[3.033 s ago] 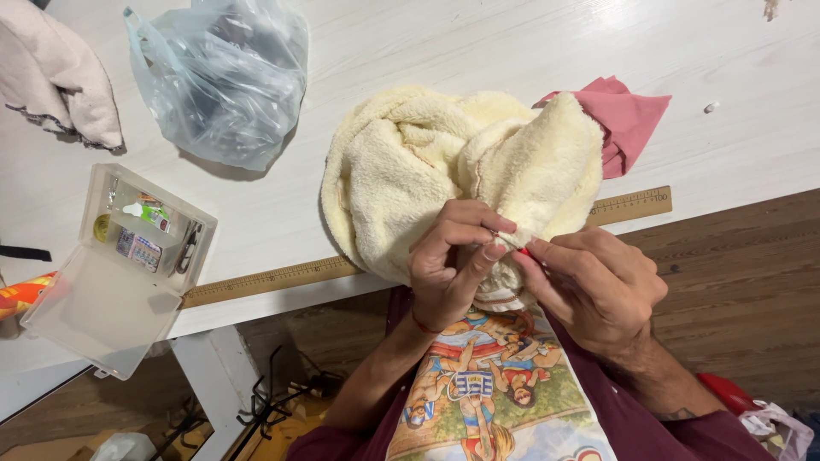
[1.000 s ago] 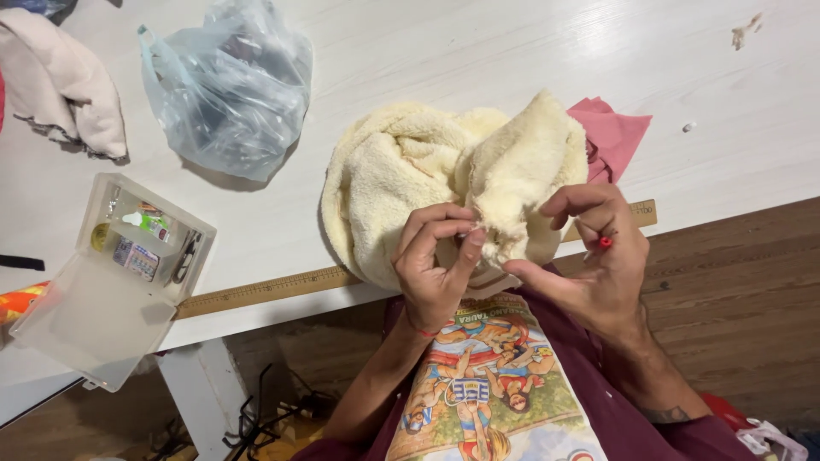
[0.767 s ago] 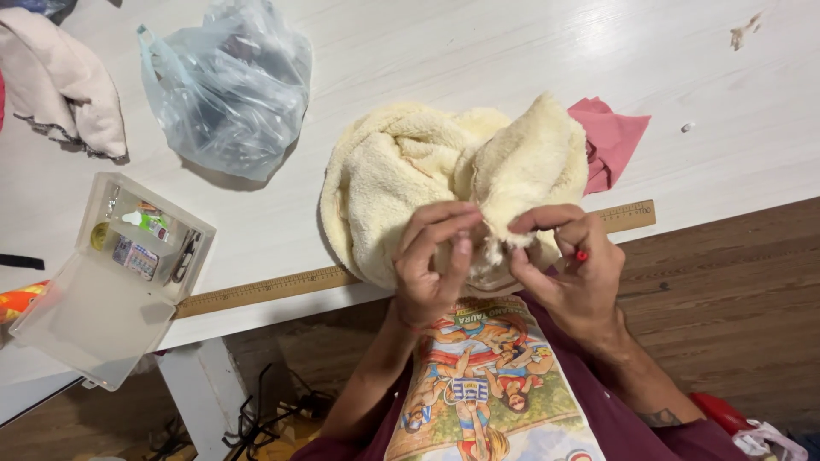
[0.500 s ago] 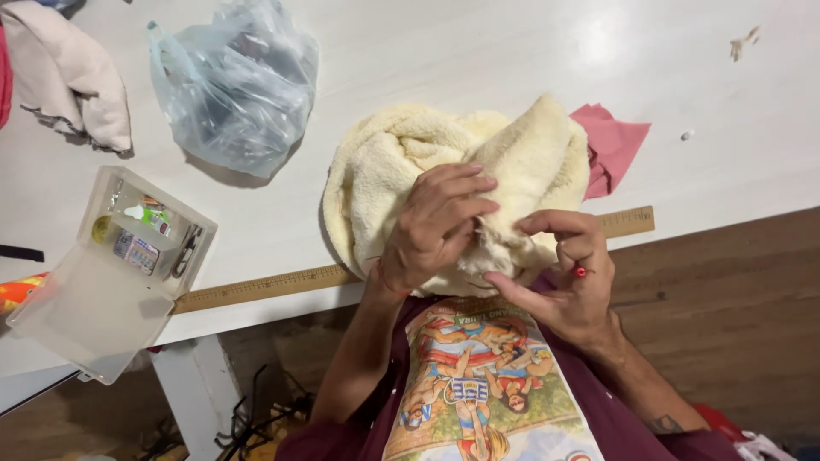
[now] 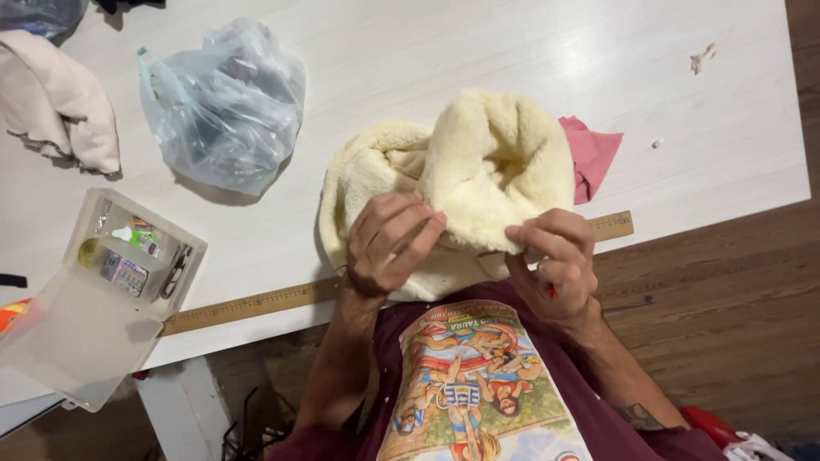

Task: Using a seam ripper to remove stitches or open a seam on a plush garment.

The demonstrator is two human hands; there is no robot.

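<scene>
- Left hand (image 5: pixel 389 243) lies on the near edge of the cream fleece piece (image 5: pixel 478 171), fingers curled and pressing the pile, the thumb tucked beneath, so it grips the fabric's lower fold.
- Right hand (image 5: pixel 551 260) pinches the same edge just beside it, fingertips closed on a fold of fleece; a small red thing shows at the palm (too small to tell what it is).
- Judging from the two grips, the step in hand looks like working along the fleece's near edge, held taut between the hands; a further move along it would call for a steady pinch on both sides so the thick pile does not slip.
- The fleece sits bunched on the white table (image 5: pixel 444 51) at its near edge, directly under and beyond both hands, its bulk rising away from the person.
- A wooden ruler (image 5: pixel 256 303) runs along the table's near edge, passing under the fleece and showing again by the right hand.
- To the left, an open clear plastic box (image 5: pixel 94 299) holds small sewing bits.
- A pink cloth (image 5: pixel 594 158) peeks out from behind the fleece on the right.
- Farther off lie a knotted clear plastic bag (image 5: pixel 222 111) and, at the far left, a pale pink garment (image 5: pixel 60 102).
</scene>
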